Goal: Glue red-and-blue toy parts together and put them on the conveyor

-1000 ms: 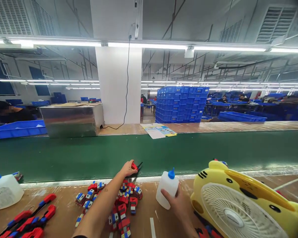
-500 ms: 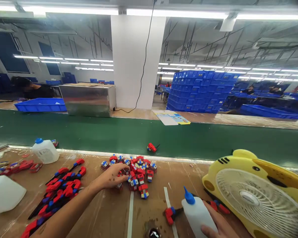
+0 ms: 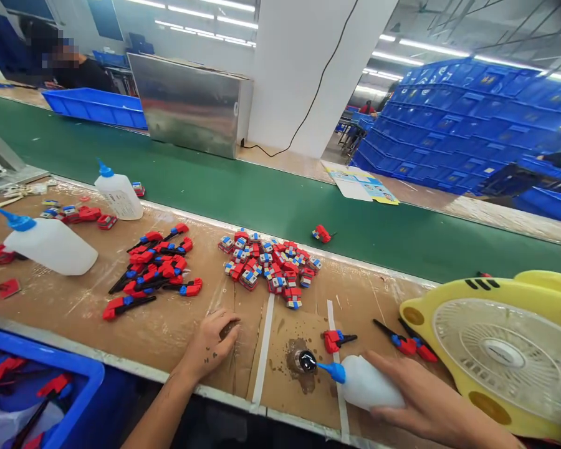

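Observation:
My left hand rests low over the cardboard-covered table, its fingers curled together; whatever they may hold is hidden. My right hand is wrapped round a white squeeze bottle, which lies tilted with its blue nozzle pointing left. The nozzle tip is beside a small round dark, glossy object on a wet patch. Just above the bottle lies a red and blue piece with a black rod. A pile of red, blue and white block pieces sits beyond my hands.
Red and black pieces lie on the left, near two more white bottles. A blue bin stands at lower left, a yellow fan at right. Behind runs a green belt with one red piece; a person sits beyond it.
My left hand has pulled back from the block pile toward the table's near edge. The bottle has tipped from nozzle-up to nozzle-left, beside the dark object. The view has tilted down and turned.

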